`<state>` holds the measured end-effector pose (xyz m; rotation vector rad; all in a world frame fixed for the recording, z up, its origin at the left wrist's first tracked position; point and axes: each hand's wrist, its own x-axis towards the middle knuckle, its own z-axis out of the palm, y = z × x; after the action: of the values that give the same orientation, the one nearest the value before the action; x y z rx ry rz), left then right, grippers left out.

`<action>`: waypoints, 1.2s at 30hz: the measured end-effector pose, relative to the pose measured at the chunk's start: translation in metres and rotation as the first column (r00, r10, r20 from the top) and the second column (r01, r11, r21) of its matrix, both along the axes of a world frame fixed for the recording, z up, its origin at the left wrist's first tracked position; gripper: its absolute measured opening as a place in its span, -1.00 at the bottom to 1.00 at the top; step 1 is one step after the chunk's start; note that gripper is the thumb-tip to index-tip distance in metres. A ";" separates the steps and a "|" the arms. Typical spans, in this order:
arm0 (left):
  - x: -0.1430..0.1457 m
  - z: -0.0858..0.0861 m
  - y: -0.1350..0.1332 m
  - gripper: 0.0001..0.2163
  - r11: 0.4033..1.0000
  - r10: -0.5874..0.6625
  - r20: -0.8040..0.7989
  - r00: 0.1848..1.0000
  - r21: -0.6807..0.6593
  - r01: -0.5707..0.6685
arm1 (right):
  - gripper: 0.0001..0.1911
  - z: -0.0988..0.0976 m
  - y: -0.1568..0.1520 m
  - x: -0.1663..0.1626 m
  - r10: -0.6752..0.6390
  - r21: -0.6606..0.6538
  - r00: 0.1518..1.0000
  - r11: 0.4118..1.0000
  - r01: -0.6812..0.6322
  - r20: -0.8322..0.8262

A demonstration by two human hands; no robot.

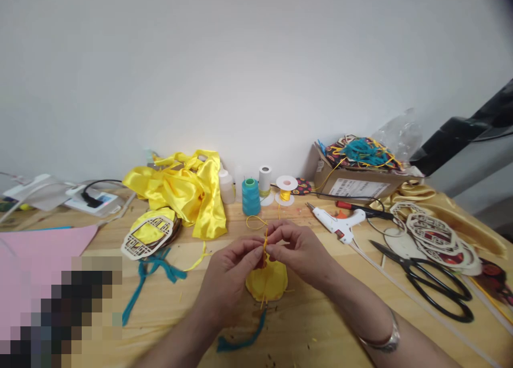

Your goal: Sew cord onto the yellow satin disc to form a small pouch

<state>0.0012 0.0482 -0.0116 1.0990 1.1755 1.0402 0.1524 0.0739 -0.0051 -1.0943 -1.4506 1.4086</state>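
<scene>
My left hand [239,261] and my right hand [294,249] meet at the middle of the table. Both are closed in a pinch on a yellow cord [265,245], which looks twisted or knotted between the fingertips. Below the fingers a rounded yellow fabric piece [267,283] lies on the wood. A teal tassel [244,345] trails from its lower edge toward me. Beyond my hands stands a spool of yellow cord [285,195], with a strand running down toward my fingers. The exact shape of the knot is partly hidden by my fingers.
A white glue gun [340,224] and black scissors [425,277] lie at right, near cut wooden frames [433,234]. A cardboard box [352,184] stands behind. Teal thread [251,200] stands at the back. Yellow satin [188,192] and another wooden frame [148,234] are at left.
</scene>
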 end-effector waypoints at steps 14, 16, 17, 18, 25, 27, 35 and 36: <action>-0.001 0.001 0.000 -0.90 0.996 0.078 -0.056 0.995 0.046 -0.076 | -0.92 -0.001 0.001 0.001 0.010 0.069 0.994 0.997 -0.017 0.106; -0.001 0.001 0.000 -0.92 0.987 0.126 -0.101 0.987 0.109 -0.115 | -0.92 -0.002 0.001 0.001 0.007 0.072 0.994 0.997 -0.016 0.113; -0.001 0.000 0.001 -0.93 0.983 0.141 -0.121 0.983 0.139 -0.124 | -0.92 -0.002 0.002 0.001 0.004 0.060 0.994 0.998 -0.011 0.114; -0.001 0.000 0.001 -0.94 0.978 0.149 -0.137 0.979 0.164 -0.126 | -0.92 -0.003 0.002 0.001 0.002 0.036 0.994 0.999 -0.006 0.106; -0.002 -0.003 0.001 -0.95 0.979 0.153 -0.159 0.975 0.159 -0.127 | -0.85 0.001 0.002 -0.002 0.016 -0.280 0.990 0.958 -0.055 -0.141; -0.003 -0.002 0.001 -0.95 0.982 0.151 -0.159 0.976 0.136 -0.130 | -0.83 0.002 0.002 -0.002 0.010 -0.322 0.982 0.944 -0.071 -0.189; -0.002 0.004 0.002 -0.94 0.996 0.086 -0.090 0.992 0.022 -0.084 | -0.77 -0.003 0.005 0.002 0.055 -0.387 0.980 0.914 -0.127 -0.191; -0.002 0.004 0.002 -0.94 0.997 0.074 -0.073 0.995 0.006 -0.074 | -0.77 -0.003 0.004 0.003 0.050 -0.397 0.978 0.909 -0.128 -0.201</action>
<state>-0.0007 0.0504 -0.0078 1.1114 1.2811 1.0669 0.1552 0.0784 -0.0079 -1.1197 -1.1090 1.8860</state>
